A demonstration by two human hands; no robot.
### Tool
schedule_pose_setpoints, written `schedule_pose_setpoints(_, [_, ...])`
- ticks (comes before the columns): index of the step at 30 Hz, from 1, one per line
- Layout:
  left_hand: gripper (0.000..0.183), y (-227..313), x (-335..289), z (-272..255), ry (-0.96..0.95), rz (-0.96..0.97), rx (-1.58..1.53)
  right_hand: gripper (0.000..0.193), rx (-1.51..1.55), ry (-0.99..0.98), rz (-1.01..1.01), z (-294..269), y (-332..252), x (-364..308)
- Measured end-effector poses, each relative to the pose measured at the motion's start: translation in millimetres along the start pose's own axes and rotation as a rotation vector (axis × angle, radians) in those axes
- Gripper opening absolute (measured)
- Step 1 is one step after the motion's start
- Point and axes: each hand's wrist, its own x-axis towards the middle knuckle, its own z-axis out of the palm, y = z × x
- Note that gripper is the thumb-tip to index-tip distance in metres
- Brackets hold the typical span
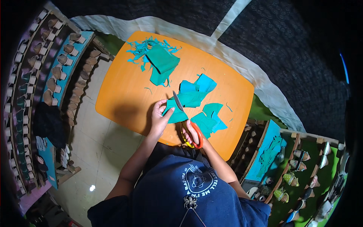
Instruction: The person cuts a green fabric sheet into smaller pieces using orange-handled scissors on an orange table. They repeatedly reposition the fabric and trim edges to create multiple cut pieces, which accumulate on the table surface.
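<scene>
My left hand (159,116) pinches a small green piece of fabric or sheet material (175,114) above the near part of the orange table (124,90). My right hand (191,133) grips scissors (197,135) with one orange and one yellow handle loop. Their dark blades lie against the green piece and point away from me. Just beyond are cut green and blue-green pieces (189,97) in a loose stack. More cut pieces (208,120) lie to the right of my right hand.
At the table's far left, a larger folded green piece (162,58) rests by a heap of thin offcut strips (141,48). Shelves of shoe forms (56,72) stand at the left; a rack with shoes (298,164) and a blue board (264,151) holding green scraps are at the right.
</scene>
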Motion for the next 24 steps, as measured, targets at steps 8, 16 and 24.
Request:
schedule_pose_setpoints(8, [0.034, -14.0, -2.1, 21.8, -0.162, 0.014, 0.074, 0.065, 0.023, 0.194, -0.03, -27.2, 2.7, -34.1])
schedule_pose_setpoints(16, [0.034, -48.7, -14.0, 72.1, -0.518, -0.027, 0.171, 0.064, 0.218, 0.45, -0.044, -53.1, 28.6, -83.3])
schedule_pose_setpoints(24, [0.048, -32.6, 6.9, 74.3, -0.411, 0.763, 1.203, 0.044, -0.028, 0.644, -0.134, -54.2, 47.8, -105.2])
